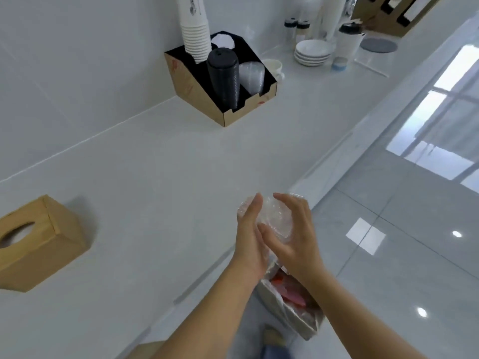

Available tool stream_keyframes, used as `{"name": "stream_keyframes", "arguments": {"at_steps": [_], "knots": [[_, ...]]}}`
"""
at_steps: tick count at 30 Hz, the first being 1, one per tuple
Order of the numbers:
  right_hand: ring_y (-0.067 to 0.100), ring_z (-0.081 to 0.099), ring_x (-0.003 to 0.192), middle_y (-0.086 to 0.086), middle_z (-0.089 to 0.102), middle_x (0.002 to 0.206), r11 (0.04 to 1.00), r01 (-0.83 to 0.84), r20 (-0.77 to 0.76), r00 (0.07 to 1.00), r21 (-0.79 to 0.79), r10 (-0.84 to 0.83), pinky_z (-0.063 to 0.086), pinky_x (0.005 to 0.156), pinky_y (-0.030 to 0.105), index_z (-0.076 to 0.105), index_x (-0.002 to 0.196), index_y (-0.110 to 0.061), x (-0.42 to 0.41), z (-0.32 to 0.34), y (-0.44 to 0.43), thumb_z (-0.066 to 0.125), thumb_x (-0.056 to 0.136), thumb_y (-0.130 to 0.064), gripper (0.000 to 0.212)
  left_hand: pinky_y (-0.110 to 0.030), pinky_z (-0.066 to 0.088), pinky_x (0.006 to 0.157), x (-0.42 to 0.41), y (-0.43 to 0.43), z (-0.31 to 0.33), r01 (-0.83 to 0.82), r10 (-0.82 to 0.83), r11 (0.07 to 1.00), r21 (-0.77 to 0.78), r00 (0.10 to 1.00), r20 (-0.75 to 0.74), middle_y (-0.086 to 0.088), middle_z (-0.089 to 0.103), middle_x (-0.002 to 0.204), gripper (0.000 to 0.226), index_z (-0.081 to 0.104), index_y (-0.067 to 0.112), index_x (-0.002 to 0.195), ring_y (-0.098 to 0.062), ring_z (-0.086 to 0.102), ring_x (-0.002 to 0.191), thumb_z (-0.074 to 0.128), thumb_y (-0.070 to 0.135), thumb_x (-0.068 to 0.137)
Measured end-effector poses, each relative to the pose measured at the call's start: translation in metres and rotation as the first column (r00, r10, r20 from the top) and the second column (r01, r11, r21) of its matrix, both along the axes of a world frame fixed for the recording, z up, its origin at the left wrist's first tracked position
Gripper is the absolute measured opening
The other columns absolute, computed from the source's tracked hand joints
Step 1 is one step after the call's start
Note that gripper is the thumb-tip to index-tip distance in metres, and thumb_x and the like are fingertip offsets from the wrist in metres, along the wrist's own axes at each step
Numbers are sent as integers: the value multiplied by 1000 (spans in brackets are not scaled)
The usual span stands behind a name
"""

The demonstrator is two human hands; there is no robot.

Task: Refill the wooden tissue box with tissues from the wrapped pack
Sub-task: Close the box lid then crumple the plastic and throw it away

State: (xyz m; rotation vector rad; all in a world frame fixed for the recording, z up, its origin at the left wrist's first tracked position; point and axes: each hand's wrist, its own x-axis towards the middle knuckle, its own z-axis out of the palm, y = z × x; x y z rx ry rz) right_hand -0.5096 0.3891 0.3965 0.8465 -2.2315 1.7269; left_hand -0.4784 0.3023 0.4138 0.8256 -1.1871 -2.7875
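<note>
Low in the middle of the frame, two hands squished a shiny, crinkly ball of clear plastic wrap [275, 217] between them. The left hand [249, 238] pressed it with flat, straight fingers. The right hand [294, 238] curled round it. The wooden tissue box [39, 242], smooth and boxy with an oval hole on top, sat on the white table [181, 177] at the lower left edge.

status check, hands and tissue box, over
Both up: left hand pressing, right hand curled round crumpled clear wrapper, over lined bin. Far left on counter, wooden tissue box, no hand on it. Nothing between.
</note>
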Motion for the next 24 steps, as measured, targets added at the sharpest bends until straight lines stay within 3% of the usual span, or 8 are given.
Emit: {"name": "stream_keyframes", "arguments": {"at_steps": [4, 7, 9, 13, 17, 20, 22, 24], "knots": [[-11, 44, 107, 3, 48, 108, 995, 94, 79, 993, -28, -91, 36, 94, 6, 45, 118, -20, -1, -25, 41, 63, 75, -26, 47, -37, 50, 90, -6, 31, -14, 126, -126, 992, 31, 992, 5, -12, 71, 108, 60, 61, 9, 122, -26, 67, 105, 64, 47, 76], [-8, 45, 107, -9, 45, 113, 988, 146, 186, 971, 41, -151, 39, 92, 8, 42, 120, -31, -4, -57, 73, 63, 75, -35, 50, -35, 54, 78, -12, 51, -40, 156, -156, 988, 8, 983, 93, -15, 69, 113, 54, 59, 9, 124, -28, 68, 102, 60, 44, 82], [-8, 45, 108, -15, 44, 115, 977, 188, 235, 950, 102, -208, 38, 91, 8, 38, 118, -42, -6, -86, 94, 61, 74, -42, 50, -34, 54, 76, -15, 70, -72, 95, -77, 991, -92, 981, 178, -13, 69, 113, 43, 59, 14, 120, -27, 68, 100, 60, 39, 86], [-13, 40, 112, -17, 41, 118, 949, 231, 284, 915, 213, -287, 31, 94, 1, 31, 115, -63, -23, -169, 123, 59, 73, -61, 50, -37, 49, 96, -28, 110, -160, 79, 16, 919, -385, 971, 237, -3, 63, 120, 27, 57, 25, 113, -19, 61, 110, 61, 36, 89], [-15, 42, 110, -19, 42, 113, 915, 256, 322, 877, 312, -356, 28, 88, -5, 31, 110, -50, -39, -310, 139, 47, 65, -82, 57, -24, 44, 86, -51, 124, -301, 114, 55, 841, -529, 955, 293, -3, 59, 109, 18, 46, 23, 96, -14, 59, 97, 62, 18, 90], [2, 53, 94, -12, 53, 102, 813, 258, 321, 823, 523, -468, 36, 87, 2, 32, 111, -35, -38, -433, 145, 53, 53, -86, 80, -27, 44, 82, -58, 118, -430, 250, -26, 634, -732, 953, 303, -2, 66, 103, 20, 45, 30, 84, -23, 62, 99, 65, 30, 82], [9, 52, 97, -3, 63, 97, 761, 294, 335, 765, 579, -551, 30, 95, 15, 39, 111, -24, -40, -503, 141, 54, 57, -78, 78, -35, 47, 83, -64, 115, -505, 334, -64, 324, -885, 941, 332, 3, 68, 102, 23, 50, 35, 80, -24, 63, 99, 70, 26, 73], [9, 52, 104, -5, 59, 103, 701, 233, 327, 757, 674, -566, 23, 94, 19, 42, 112, -25, -50, -547, 142, 58, 62, -67, 68, -38, 54, 66, -67, 116, -563, 370, -116, 54, -928, 925, 362, 2, 67, 92, 42, 57, 31, 81, -24, 67, 80, 86, 23, 53]]}}
